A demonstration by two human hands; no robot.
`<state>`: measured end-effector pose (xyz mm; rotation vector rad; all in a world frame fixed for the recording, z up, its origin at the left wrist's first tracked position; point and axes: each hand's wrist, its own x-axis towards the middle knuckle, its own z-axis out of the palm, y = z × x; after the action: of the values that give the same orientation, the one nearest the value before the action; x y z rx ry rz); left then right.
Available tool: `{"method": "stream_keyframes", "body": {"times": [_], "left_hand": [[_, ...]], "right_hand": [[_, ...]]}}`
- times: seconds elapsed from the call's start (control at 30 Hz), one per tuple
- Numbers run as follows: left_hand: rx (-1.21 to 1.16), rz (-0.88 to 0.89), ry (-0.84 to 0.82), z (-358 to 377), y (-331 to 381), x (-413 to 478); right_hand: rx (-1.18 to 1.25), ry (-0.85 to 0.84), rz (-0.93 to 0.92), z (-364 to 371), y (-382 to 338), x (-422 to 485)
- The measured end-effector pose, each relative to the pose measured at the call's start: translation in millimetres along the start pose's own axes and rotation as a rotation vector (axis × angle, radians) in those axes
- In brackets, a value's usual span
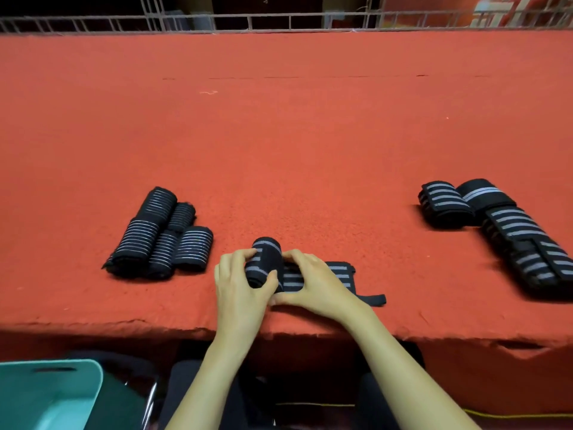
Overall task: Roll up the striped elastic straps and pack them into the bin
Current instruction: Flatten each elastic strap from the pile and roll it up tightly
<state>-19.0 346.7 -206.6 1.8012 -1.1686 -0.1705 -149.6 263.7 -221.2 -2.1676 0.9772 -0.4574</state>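
Note:
A black strap with grey stripes [266, 259] lies partly rolled near the table's front edge. My left hand [240, 287] grips the rolled part from the left, thumb on its near end. My right hand [313, 282] presses on the flat part just right of the roll. The unrolled tail [341, 274] runs right and ends in a thin black loop [373, 299]. Several finished rolls [161, 235] lie grouped at the left. Several unrolled striped straps [502, 226] are piled at the right. A teal bin [49, 392] sits below the table at the lower left.
The red felt-covered table [279, 135] stretches wide behind the straps. Its torn front edge [139, 324] runs just under my wrists. A white wire fence [279, 21] lines the far side. A yellow cord [511, 415] lies on the floor at the lower right.

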Motion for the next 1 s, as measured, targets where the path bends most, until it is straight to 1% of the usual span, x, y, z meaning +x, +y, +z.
{"method": "stream_keyframes", "body": {"times": [0.1, 0.2, 0.27, 0.33, 0.4, 0.5, 0.57, 0.67, 0.73, 0.87, 1.0], "left_hand": [[0.030, 0.129, -0.030, 12.7, 9.8, 0.1], [0.027, 0.229, -0.170, 24.3, 18.9, -3.1], [-0.029, 0.271, -0.267, 29.3, 26.0, -8.1], [-0.118, 0.275, -0.312, 31.4, 30.9, -12.6], [-0.181, 0.250, -0.288, 31.8, 30.4, -13.4], [-0.315, 0.106, -0.263, 27.6, 25.5, -10.4], [-0.274, -0.011, -0.265, 24.8, 22.9, -8.9], [-0.252, -0.169, -0.327, 25.0, 18.0, -7.6], [-0.267, -0.196, -0.354, 27.1, 17.1, -8.2], [-0.223, -0.174, -0.350, 33.2, 23.4, -7.3], [-0.285, -0.226, -0.361, 32.7, 26.4, -1.8]], "right_hand": [[-0.015, -0.031, 0.012, -11.8, 10.5, -8.7], [0.125, -0.020, 0.047, -26.6, 24.3, -21.8], [0.186, -0.007, 0.061, -38.9, 32.8, -30.8], [0.172, -0.003, 0.062, -48.6, 38.6, -37.9], [0.137, 0.004, 0.063, -52.3, 43.5, -43.7], [0.077, 0.030, 0.057, -50.8, 51.4, -49.4], [0.115, 0.038, 0.071, -49.4, 52.3, -51.1], [0.195, 0.050, 0.085, -49.6, 48.5, -51.5], [0.192, 0.044, 0.074, -52.0, 45.8, -52.7], [0.170, 0.017, 0.042, -56.3, 46.5, -52.0], [0.234, 0.005, 0.052, -55.5, 46.4, -48.0]]}}
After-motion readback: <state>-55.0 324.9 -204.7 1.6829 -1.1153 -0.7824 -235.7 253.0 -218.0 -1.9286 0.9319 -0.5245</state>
